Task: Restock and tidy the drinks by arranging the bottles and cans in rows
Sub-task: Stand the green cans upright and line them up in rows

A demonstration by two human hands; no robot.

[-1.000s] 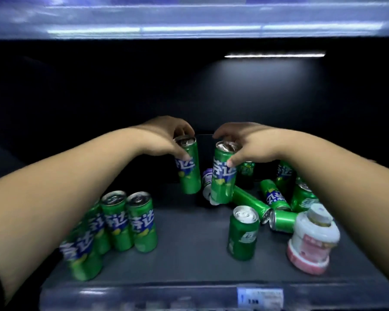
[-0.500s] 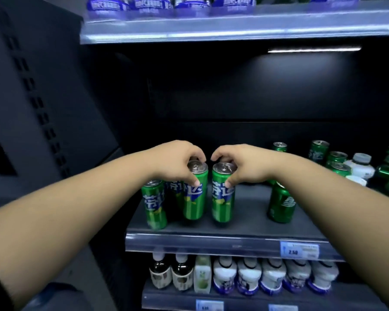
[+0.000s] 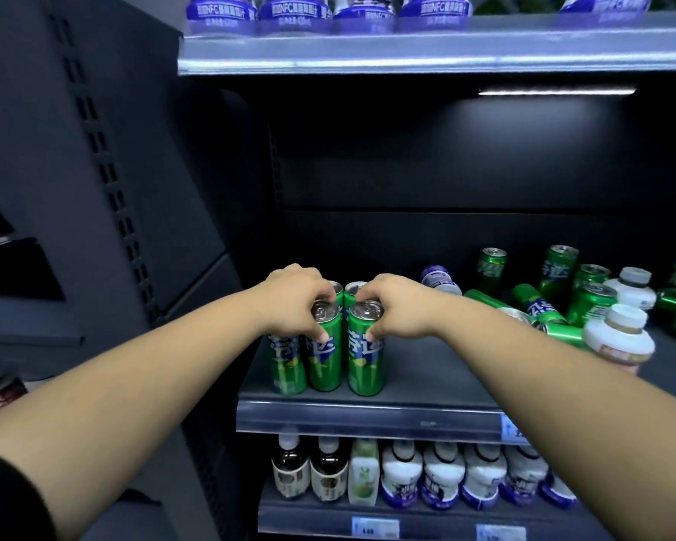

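L hand (image 3: pixel 293 302) grips the top of one green can (image 3: pixel 324 359), thumb down on the label front & fingers curled over the rim. R hand (image 3: pixel 397 306) clamps a second green can (image 3: pixel 365 363) the same way. Both cans stand upright, side by side, at the front-left of the middle shelf (image 3: pixel 445 369); can't tell if they touch. A third can (image 3: pixel 285 367) stands upright just left of the L-hand one, partly hidden by it. Rims of two back cans (image 3: pixel 353 287) show btwn the hands, directly behind the front pair. Well apart to the right is a jumble of green cans (image 3: pixel 539 306), some upright near the back, several on their sides. A white bottle w/ pink label (image 3: pixel 619 339) stands at the front of that jumble, and a plain white bottle (image 3: pixel 635 288) stands further back. A small blue-white bottle (image 3: pixel 440 281) lies near the R wrist. The top shelf (image 3: pixel 406 52) carries blue-label bottles (image 3: pixel 297 9). Below, dark bottles (image 3: pixel 289 470) & white bottles (image 3: pixel 441 478) stand in a row.
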